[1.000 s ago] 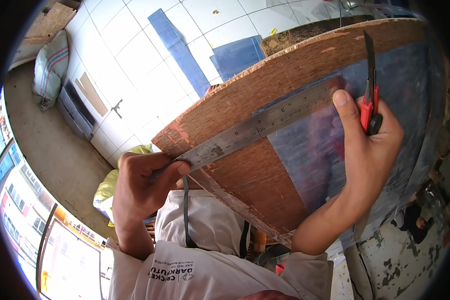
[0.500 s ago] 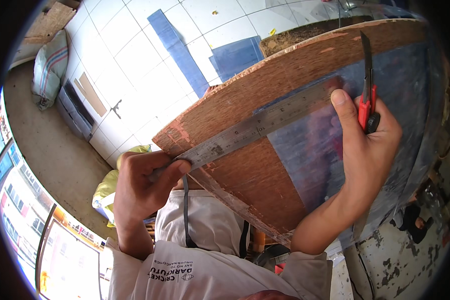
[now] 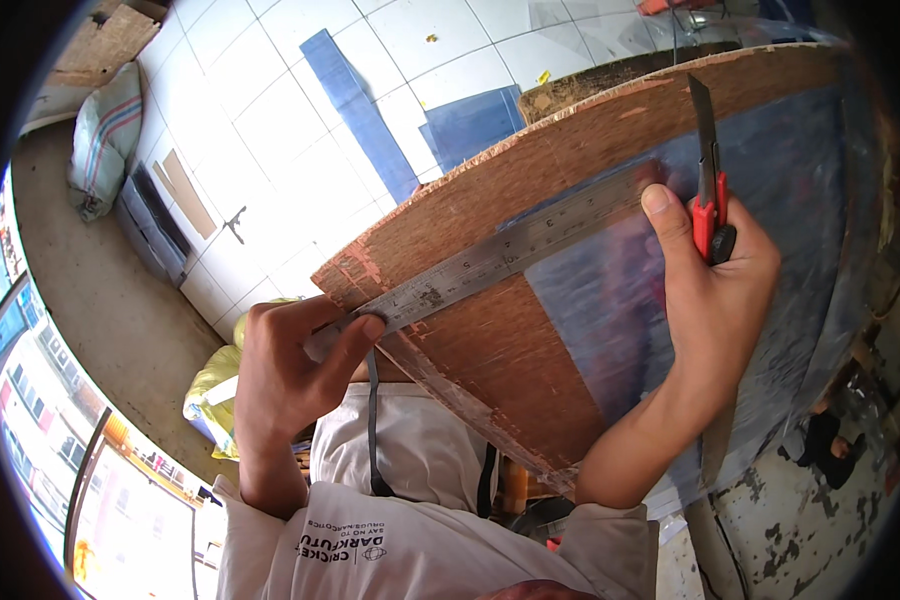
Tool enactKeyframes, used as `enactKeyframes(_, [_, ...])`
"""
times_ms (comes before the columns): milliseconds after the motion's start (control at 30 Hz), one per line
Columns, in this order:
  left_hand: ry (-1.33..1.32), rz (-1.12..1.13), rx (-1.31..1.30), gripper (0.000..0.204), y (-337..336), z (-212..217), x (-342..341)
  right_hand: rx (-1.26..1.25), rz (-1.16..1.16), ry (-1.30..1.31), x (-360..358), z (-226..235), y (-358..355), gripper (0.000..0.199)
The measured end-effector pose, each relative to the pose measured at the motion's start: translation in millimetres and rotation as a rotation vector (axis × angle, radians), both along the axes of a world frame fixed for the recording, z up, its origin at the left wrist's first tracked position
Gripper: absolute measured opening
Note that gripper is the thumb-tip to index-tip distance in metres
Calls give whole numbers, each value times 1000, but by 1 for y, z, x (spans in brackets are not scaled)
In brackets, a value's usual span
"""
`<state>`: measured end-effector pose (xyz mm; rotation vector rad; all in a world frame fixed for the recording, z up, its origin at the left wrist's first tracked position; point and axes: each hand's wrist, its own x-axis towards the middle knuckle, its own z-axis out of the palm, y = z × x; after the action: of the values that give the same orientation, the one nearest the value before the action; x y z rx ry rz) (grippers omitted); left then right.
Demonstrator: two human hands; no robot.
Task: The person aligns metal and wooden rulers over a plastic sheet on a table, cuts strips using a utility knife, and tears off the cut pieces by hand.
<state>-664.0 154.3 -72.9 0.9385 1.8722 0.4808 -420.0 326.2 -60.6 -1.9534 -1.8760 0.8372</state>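
A steel ruler (image 3: 480, 262) lies slantwise across a brown wooden board (image 3: 510, 350) and the edge of a blue translucent sheet (image 3: 610, 340). Its near-left end is pinched between the thumb and fingers of my left hand (image 3: 305, 365), at the board's left corner. At the far-right end, the thumb of my right hand (image 3: 715, 290) presses on the ruler. That same hand is closed round a red utility knife (image 3: 705, 205), its dark blade extended and pointing away from me, above the sheet. The right hand's lower fingers are partly hidden.
Blue strips (image 3: 355, 110) and a blue piece (image 3: 470, 122) lie on the white tiled floor (image 3: 270, 140) beyond the board. A striped sack (image 3: 105, 140) stands at the far left. Yellow bags (image 3: 215, 385) sit beside my left arm. Dark cloth (image 3: 825, 448) lies at the lower right.
My right hand, with the knife, has shifted slightly left and toward me. The ruler's far end has come with it, while my left hand has barely moved.
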Motion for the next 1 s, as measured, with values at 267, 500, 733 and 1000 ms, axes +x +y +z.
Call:
enactKeyframes(267, [175,-107,-79,31,7,15,-1,15,4,-34,-1,1,-1,34])
enactKeyframes(500, [519,-116,668,42,43,25,19,-12,-23,-55,1,3,0,36])
enactKeyframes(733, [349,-275,821,32,92,-9,76,-20,-27,-44,-4,6,1,33])
enactKeyframes(1000, [370,-53,752,21,99,-18,87,43,23,-110,0,2,1,36])
